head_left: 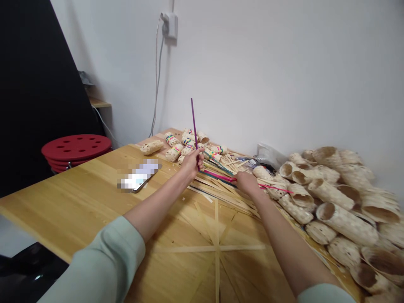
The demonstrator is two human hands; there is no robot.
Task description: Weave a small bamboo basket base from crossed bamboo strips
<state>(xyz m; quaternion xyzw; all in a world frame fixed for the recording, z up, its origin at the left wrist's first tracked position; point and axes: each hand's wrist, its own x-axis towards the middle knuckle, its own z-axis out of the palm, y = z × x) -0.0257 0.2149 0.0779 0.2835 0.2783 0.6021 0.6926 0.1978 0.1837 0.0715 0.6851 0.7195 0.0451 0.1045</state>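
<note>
My left hand [192, 163] is closed around a thin purple strip [194, 122], which stands nearly upright with its top end in front of the white wall. To the right, my right hand [247, 183] is closed on a bundle of bright pink strips [219, 176]. They stick out on both sides of it, low over a pile of pale bamboo-like strips [217, 191]. Its fingertips are mostly hidden from me. Dark green strips [218, 163] lie between the two hands. On the near tabletop, several flat pale strips [216, 227] cross in a star shape.
Small woven tubes with coloured bands [173, 152] lie behind my left hand. Plain woven tubes [334, 193] are heaped along the right. A phone [140, 176] rests on the wooden table [78, 206]. Red stools [75, 145] stand stacked at the left; a plugged-in cable [157, 84] hangs down the wall.
</note>
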